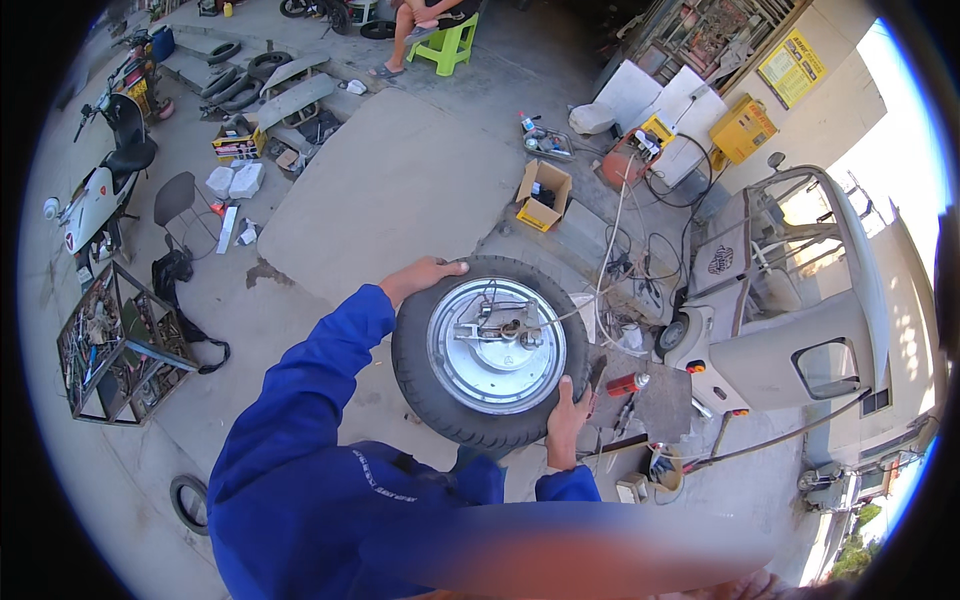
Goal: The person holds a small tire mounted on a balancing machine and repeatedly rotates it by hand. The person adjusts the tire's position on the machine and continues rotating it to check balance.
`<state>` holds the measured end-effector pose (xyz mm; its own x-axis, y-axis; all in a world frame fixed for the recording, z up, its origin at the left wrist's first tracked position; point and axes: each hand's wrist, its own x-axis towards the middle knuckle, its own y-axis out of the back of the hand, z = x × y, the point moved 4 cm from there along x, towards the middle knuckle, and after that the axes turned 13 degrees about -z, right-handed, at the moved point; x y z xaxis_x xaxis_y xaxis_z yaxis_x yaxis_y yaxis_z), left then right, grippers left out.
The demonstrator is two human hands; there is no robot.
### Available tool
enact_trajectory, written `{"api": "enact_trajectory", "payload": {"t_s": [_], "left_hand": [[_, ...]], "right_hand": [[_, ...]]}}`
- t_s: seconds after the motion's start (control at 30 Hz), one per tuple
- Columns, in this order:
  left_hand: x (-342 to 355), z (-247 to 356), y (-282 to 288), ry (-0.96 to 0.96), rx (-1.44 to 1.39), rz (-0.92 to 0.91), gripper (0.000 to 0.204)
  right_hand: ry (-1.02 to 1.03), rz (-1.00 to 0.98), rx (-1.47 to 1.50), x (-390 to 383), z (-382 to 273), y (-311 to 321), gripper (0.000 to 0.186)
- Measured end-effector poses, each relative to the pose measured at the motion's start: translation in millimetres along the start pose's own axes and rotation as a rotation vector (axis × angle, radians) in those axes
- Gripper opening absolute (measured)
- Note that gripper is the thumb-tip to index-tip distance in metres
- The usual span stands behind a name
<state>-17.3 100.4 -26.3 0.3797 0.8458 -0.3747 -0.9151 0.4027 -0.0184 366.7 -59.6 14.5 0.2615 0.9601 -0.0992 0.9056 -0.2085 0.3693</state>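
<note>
Together, the left hand (422,280) and right hand (567,428) grip the wheel (492,362) by its tyre (424,392), at upper left and lower right, before the person's body; a red can (628,384) lies near the right hand, an open cardboard box (532,212) beyond.

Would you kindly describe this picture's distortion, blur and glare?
Head view: fisheye distortion seems to tilt the white vehicle near the right rim; head view: a smooth blurred patch crosses the bottom, while the tire looks sharp; head view: sky glares white at upper right.
</note>
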Motion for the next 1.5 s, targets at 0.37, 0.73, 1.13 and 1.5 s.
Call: {"api": "enact_trajectory", "payload": {"t_s": [0.37,0.73,1.13,1.5], "left_hand": [[-115.2,-101.8,-77.5,-0.026,-0.452,0.719,0.091],[-134.1,-108.8,-88.7,0.038,-0.428,0.544,0.100],[-32.6,-29.0,-6.6,0.026,-0.309,0.143,0.077],[-134.6,-83.2,-100.1,-0.040,-0.526,0.674,0.083]], "right_hand": [[0.136,-0.703,-0.054,177.6,-25.3,-25.0,0.074],[0.254,-0.345,-0.302,180.7,-28.2,-23.7,0.085],[-0.049,0.048,-0.046,-6.9,-2.6,-8.1,0.103],[0.126,-0.603,-0.308,160.7,-30.4,-11.5,0.099]]}}
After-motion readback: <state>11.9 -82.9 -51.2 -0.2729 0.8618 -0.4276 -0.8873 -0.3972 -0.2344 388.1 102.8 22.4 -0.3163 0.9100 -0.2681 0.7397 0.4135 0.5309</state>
